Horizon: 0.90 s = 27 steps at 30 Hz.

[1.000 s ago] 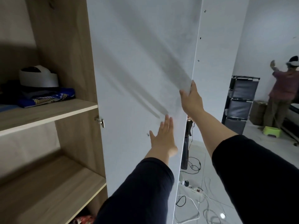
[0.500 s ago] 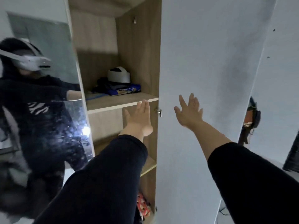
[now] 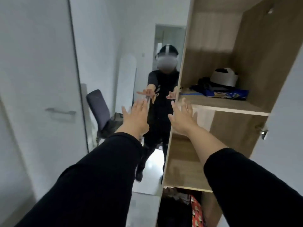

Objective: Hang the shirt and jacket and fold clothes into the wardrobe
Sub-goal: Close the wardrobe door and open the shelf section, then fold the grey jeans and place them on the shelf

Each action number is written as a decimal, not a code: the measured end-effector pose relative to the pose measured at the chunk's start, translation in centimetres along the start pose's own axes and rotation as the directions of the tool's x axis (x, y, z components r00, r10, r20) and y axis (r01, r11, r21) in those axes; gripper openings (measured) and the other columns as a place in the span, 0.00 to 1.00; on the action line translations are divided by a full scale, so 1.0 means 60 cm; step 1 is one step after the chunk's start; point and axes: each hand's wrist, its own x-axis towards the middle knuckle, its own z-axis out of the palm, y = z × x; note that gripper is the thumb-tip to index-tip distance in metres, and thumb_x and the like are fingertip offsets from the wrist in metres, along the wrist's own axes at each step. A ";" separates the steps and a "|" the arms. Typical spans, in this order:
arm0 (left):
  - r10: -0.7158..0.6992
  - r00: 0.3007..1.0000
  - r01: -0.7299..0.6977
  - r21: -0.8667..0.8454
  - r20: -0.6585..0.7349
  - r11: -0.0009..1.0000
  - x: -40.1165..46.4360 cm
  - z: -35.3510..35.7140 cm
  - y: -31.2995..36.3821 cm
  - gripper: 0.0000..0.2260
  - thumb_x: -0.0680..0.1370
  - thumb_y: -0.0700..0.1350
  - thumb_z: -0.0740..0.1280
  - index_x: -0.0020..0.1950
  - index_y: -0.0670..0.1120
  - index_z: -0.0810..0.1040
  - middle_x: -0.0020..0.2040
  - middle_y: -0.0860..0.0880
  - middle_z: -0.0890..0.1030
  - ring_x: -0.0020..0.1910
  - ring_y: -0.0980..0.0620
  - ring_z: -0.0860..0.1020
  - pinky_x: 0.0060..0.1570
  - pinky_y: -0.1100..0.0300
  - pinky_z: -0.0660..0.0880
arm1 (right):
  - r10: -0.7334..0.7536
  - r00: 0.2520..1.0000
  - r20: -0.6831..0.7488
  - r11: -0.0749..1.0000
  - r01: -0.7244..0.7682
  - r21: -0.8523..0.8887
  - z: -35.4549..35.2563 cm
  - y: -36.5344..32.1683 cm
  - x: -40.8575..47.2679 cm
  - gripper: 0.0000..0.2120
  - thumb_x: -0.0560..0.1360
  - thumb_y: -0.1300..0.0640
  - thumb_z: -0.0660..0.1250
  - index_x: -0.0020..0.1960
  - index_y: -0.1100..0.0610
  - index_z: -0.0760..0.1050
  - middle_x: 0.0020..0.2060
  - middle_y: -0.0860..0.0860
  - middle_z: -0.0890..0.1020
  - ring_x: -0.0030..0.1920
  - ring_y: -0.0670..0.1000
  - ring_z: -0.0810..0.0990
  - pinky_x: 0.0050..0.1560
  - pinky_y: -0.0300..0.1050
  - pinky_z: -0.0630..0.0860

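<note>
Both the left hand (image 3: 136,118) and right hand (image 3: 182,118) are spread flat and empty before the open wardrobe (image 3: 255,54); no shirt or jacket is visible, folded clothes (image 3: 218,92) lie at the upper shelf's back right corner, and a careless reach risks striking the mirror (image 3: 157,71).

The open wardrobe (image 3: 229,104) fills the frame's right, a mirror (image 3: 157,112) at centre, a door (image 3: 41,95) at left. Folded clothes (image 3: 218,92) lie on its upper shelf (image 3: 221,104), a helmet (image 3: 223,77) behind them.
</note>
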 end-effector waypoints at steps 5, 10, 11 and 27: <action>-0.226 0.974 0.228 0.066 -0.031 0.971 -0.119 -0.003 -0.088 0.39 0.78 0.46 0.61 0.77 0.46 0.35 0.78 0.52 0.37 0.77 0.51 0.39 0.71 0.35 0.42 | -0.250 0.962 0.110 0.967 0.243 0.077 0.062 -0.115 -0.001 0.28 0.82 0.46 0.48 0.78 0.46 0.41 0.77 0.53 0.36 0.76 0.56 0.34 0.73 0.64 0.40; -0.510 0.860 0.503 0.154 0.007 0.850 -0.293 -0.005 -0.194 0.37 0.79 0.44 0.59 0.77 0.46 0.34 0.78 0.52 0.36 0.77 0.52 0.38 0.72 0.36 0.41 | -0.505 0.835 0.217 0.862 0.479 0.164 0.143 -0.275 -0.081 0.28 0.82 0.45 0.47 0.78 0.46 0.41 0.77 0.53 0.36 0.76 0.56 0.34 0.73 0.63 0.41; -0.559 0.829 0.551 0.158 0.007 0.819 -0.332 -0.006 -0.211 0.37 0.78 0.43 0.59 0.77 0.46 0.34 0.78 0.52 0.36 0.77 0.52 0.38 0.72 0.36 0.41 | -0.547 0.802 0.237 0.836 0.513 0.193 0.157 -0.307 -0.106 0.28 0.82 0.45 0.47 0.78 0.46 0.40 0.77 0.52 0.35 0.76 0.55 0.35 0.73 0.63 0.41; -0.989 0.138 0.981 0.130 0.045 0.143 -1.052 -0.031 -0.313 0.37 0.78 0.42 0.60 0.78 0.47 0.37 0.78 0.52 0.38 0.77 0.51 0.39 0.73 0.37 0.44 | -0.912 0.131 0.389 0.303 0.853 0.424 0.272 -0.678 -0.681 0.27 0.83 0.47 0.46 0.78 0.46 0.40 0.77 0.53 0.39 0.77 0.55 0.39 0.75 0.61 0.43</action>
